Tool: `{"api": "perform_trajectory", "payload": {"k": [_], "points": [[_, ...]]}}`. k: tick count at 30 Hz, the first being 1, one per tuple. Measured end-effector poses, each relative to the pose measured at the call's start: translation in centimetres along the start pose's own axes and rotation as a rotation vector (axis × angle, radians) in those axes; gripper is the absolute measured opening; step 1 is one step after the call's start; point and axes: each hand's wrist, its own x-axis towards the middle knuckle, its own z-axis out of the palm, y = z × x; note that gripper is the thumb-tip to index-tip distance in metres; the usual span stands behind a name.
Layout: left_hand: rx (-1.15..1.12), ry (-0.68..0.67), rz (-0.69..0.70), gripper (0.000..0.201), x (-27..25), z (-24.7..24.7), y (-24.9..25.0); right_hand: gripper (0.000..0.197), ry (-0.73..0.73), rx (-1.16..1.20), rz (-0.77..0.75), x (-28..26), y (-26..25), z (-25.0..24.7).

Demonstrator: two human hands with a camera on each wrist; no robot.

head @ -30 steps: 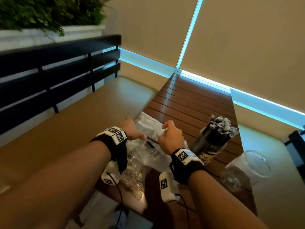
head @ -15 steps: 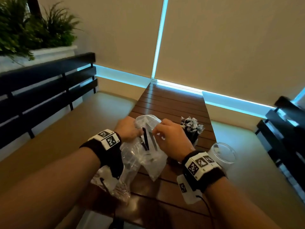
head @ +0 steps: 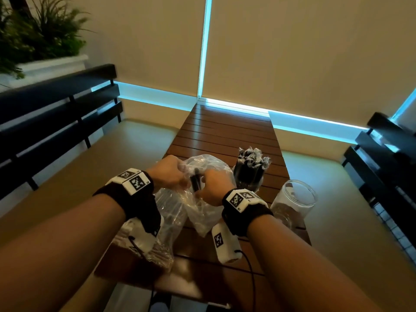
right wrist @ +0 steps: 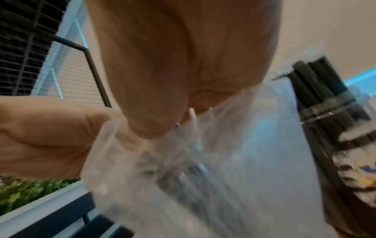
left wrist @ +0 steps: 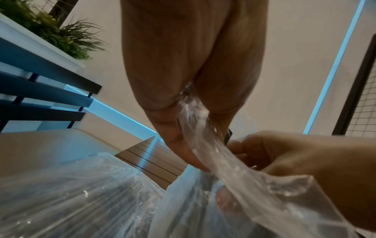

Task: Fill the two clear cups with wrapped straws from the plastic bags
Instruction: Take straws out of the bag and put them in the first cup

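Clear, crinkled plastic fills the nearest part of the scene: a second plastic bag [head: 166,224] is seen lying on the near end of the slatted wooden table [head: 225,136], under the left forearm. Just beyond it, a plastic bag [head: 207,212] is held up above the table by both hands. The left hand [head: 167,174] is curled on the bag's upper edge, with film pinched between thumb and fingers in the left wrist view. The right hand [head: 213,188] is closed on the opposite edge, and a few dark wrapped straws [head: 195,183] are seen standing at the bag's mouth between the two hands. Whether those straws are themselves gripped cannot be told.

Further back and to the right, an empty clear cup [head: 295,199] stands on the table. Beyond that, a filled clear cup [head: 249,176] is packed with upright dark straws topped by white crumpled wrapper ends.

The bag is judged to be light, limp and slippery, so it would likely sag or slide unless its rim is kept pinched. The straws are judged light and fairly stiff but easily scattered; a bundle would best be taken around its middle or upper ends. The empty cup is probably light and easily tipped.

At the far end, closed beige blinds [head: 292,52] are edged with blue light.
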Motion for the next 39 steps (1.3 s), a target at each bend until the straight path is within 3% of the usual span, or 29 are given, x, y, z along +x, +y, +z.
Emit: {"api": "perform_trajectory", "payload": {"k": [4,7,9,15,17,20,24,26,30,34,36,39], "points": [[0.009,-0.076,-0.040,0.013,-0.3,-1.0,0.2,0.026,-0.012,0.239,-0.060,0.0,0.2,0.5],[0.027,-0.074,-0.040,0.018,-0.2,-1.1,0.1,0.021,0.037,0.286,-0.110,-0.3,-0.1,0.8],[0.042,-0.045,-0.032,0.018,0.2,-0.9,0.0,0.009,0.039,0.268,-0.112,-0.3,-0.3,0.8],[0.214,0.128,-0.021,0.019,2.1,-0.4,-1.1,0.017,0.186,0.403,-0.091,-0.1,0.9,-0.1],[0.235,0.139,-0.019,0.017,2.2,-0.3,-1.3,0.011,0.140,0.387,-0.117,0.1,1.7,-1.0],[0.217,0.130,-0.015,0.018,2.2,0.0,-1.2,0.005,-0.056,0.164,-0.196,0.1,2.6,-2.0],[0.200,0.131,0.000,0.017,2.4,0.5,-0.6,0.016,-0.192,-0.086,-0.190,1.1,2.9,-0.6],[0.197,0.100,0.009,0.016,2.4,0.8,-0.3,0.024,-0.145,-0.088,-0.171,1.5,2.9,0.5],[0.214,0.044,0.024,0.012,2.3,0.7,0.0,0.029,0.096,0.007,-0.063,1.9,3.2,1.6],[0.228,0.013,0.037,0.015,1.9,0.8,0.1,0.027,0.131,-0.091,-0.102,1.5,2.3,1.9],[0.224,0.008,0.029,0.016,2.0,0.9,0.2,0.036,0.160,-0.037,-0.125,1.2,1.9,1.7],[0.207,0.034,0.017,0.027,2.4,0.7,-0.3,0.027,0.266,0.144,-0.175,0.8,1.6,0.0]]}}
